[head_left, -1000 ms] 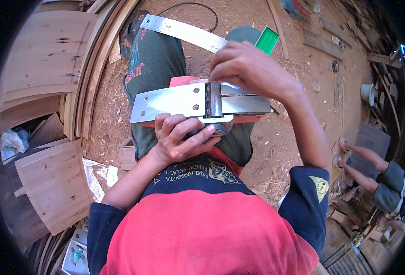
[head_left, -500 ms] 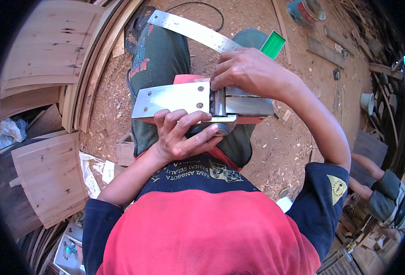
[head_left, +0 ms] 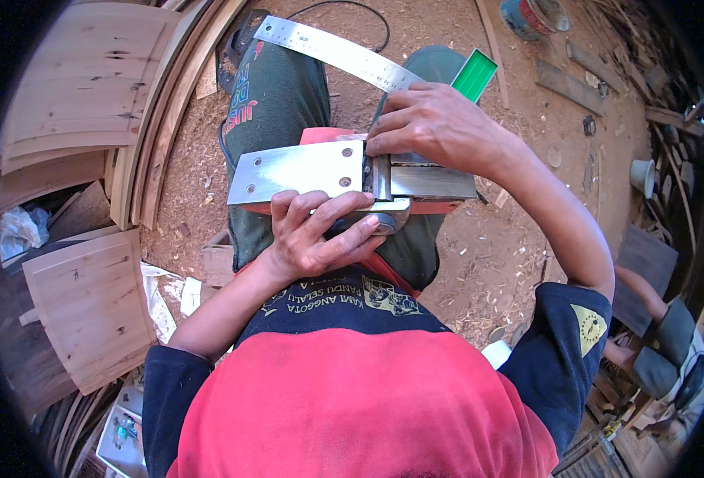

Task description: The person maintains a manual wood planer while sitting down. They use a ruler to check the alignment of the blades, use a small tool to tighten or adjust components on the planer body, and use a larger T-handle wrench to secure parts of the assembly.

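Observation:
An electric planer [head_left: 296, 170] lies upside down across my thighs, its shiny sole plates facing up and the dark cutter drum [head_left: 381, 177] showing in the gap between them. My left hand [head_left: 314, 239] grips its near side, fingertips by the drum's near end and thumb on the round black part. Bent over the far end of the drum, my right hand [head_left: 423, 123] has its fingers closed on the planer there; what lies under the fingertips is hidden. A steel ruler [head_left: 336, 54] spans from my left knee toward the right hand. Beyond that hand, a green tray [head_left: 474, 76] rests on my right leg.
Wood panels [head_left: 89, 311] and long boards [head_left: 156, 119] stand on the left. Shavings cover the dirt floor [head_left: 479, 271]. A paint-stained bucket [head_left: 533, 17] is at the far right, with a white pail [head_left: 643, 178] nearer. Another person [head_left: 666, 342] sits at the right edge.
The planer has shifted very slightly to the left. Both hands keep nearly the same place on it. At the right edge, the other person's arms and legs have moved a little.

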A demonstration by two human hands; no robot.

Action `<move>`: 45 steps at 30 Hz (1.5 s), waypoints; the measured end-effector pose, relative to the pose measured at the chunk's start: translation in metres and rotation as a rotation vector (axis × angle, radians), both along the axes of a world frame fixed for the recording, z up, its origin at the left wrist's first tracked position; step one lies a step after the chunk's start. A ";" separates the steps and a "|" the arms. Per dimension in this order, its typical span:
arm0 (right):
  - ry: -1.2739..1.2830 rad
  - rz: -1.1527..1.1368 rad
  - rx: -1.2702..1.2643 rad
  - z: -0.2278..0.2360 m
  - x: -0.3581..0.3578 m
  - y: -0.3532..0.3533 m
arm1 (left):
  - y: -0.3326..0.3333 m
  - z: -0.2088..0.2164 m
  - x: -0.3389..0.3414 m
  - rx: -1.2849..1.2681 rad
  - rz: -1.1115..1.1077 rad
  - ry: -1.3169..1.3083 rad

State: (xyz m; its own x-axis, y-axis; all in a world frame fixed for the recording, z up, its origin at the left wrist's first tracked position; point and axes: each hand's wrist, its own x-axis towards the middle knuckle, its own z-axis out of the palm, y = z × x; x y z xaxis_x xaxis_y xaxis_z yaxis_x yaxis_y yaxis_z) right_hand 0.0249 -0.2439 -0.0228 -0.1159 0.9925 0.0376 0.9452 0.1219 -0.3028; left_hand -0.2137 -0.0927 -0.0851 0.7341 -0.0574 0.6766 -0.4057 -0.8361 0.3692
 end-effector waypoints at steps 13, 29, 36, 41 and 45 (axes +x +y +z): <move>-0.041 -0.019 0.002 -0.001 -0.002 -0.002 | 0.001 0.000 0.001 -0.016 -0.015 0.018; 0.133 0.033 -0.158 0.042 -0.027 0.002 | 0.000 -0.006 -0.001 -0.037 0.007 -0.064; 0.313 -0.105 -0.077 0.030 -0.002 0.001 | 0.000 -0.001 0.000 -0.019 0.001 -0.031; 0.268 -0.301 -0.163 0.026 0.007 0.007 | 0.000 0.002 0.001 -0.019 0.000 -0.025; 0.303 -0.253 -0.362 0.027 -0.002 0.021 | 0.001 0.003 -0.001 0.021 -0.001 0.004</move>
State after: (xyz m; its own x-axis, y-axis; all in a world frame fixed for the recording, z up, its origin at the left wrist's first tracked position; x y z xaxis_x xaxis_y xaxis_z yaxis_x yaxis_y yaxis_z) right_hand 0.0225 -0.2227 0.0038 0.0918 0.9438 -0.3174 0.7954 -0.2613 -0.5469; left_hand -0.2149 -0.0917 -0.0823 0.7364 -0.0725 0.6727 -0.4053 -0.8434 0.3527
